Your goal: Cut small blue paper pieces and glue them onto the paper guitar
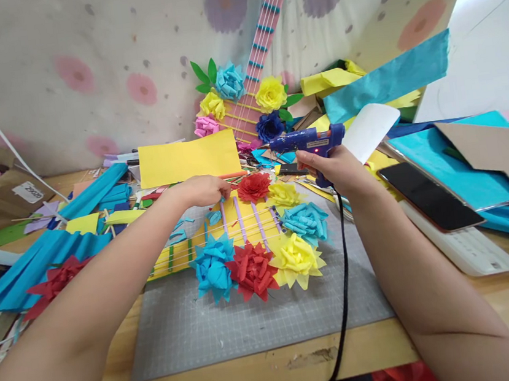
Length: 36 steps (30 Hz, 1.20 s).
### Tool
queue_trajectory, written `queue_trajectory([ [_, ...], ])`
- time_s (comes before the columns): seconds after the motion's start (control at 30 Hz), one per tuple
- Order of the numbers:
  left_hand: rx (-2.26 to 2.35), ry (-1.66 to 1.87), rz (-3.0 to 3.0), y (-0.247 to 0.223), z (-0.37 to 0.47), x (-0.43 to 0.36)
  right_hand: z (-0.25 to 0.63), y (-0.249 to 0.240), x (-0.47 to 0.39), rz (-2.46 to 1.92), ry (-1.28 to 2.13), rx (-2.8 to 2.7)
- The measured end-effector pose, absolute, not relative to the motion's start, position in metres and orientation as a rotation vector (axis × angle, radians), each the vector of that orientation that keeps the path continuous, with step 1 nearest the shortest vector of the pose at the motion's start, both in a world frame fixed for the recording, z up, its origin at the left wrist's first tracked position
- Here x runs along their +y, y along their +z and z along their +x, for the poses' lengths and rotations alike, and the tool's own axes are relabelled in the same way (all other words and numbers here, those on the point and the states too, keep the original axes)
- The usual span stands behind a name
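Note:
My right hand (335,165) is wrapped round the grip of a blue glue gun (306,139), its nozzle pointing left above the paper flowers. A small red light shows on the gun's body. My left hand (208,191) is closed in a pinch by the upper edge of a yellow paper guitar (235,221); what its fingertips hold is hidden. Close to those fingers sits a red paper flower (254,187). Along the guitar's lower edge lie a blue flower (215,269), another red flower (254,271) and a yellow flower (296,261). Purple strips and thin strings cross the body.
A grey cutting mat (253,333) lies under the guitar. The gun's black cord (344,284) runs down over the table edge. At right are a phone (429,197) and blue paper. Behind leans a pink paper guitar (260,47). Blue crepe paper (36,266) lies left.

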<state>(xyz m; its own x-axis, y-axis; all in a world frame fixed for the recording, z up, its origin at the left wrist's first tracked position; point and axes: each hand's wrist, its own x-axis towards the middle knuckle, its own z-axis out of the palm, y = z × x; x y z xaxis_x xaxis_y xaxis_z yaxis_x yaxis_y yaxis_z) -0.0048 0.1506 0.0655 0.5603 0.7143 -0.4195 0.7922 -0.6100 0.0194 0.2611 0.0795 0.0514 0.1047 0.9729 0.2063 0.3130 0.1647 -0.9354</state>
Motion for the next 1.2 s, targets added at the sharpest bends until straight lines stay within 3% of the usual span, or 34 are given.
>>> queue_trajectory([
  [1.2, 1.209, -0.554, 2.489, 0.072, 0.007, 0.149, 0.261, 0.049, 0.081, -1.352, 0.792, -1.421],
])
